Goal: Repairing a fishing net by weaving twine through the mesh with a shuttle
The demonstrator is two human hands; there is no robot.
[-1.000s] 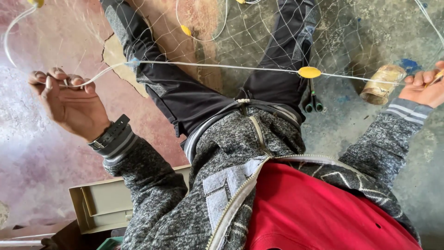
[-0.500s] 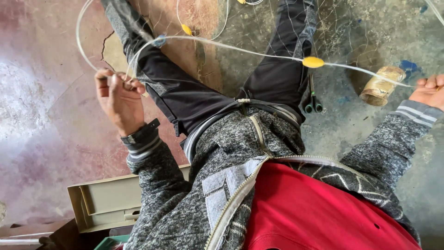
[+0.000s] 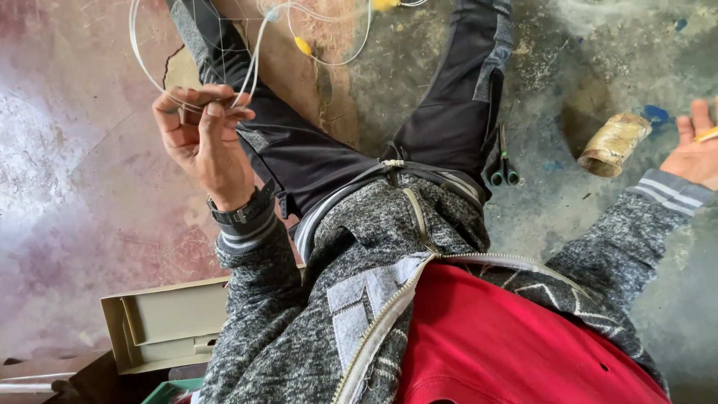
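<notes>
we are drawing the left hand (image 3: 200, 142) in toward the lap, fingers pinched on coils of the white line (image 3: 250, 56), which was stretched taut a second ago and is now hanging in slack loops above that hand. the right hand (image 3: 695, 150) is spread open far off at the frame's edge, a yellow float (image 3: 707, 135) across its palm. bare floor (image 3: 67, 194) is lying open outside the left hand; a tape roll (image 3: 615, 144) is sitting just inside the right.

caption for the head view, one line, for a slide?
Seated person's left hand pinches looped white cord of a fishing net with yellow floats; right hand open beside a tan roll.
</notes>
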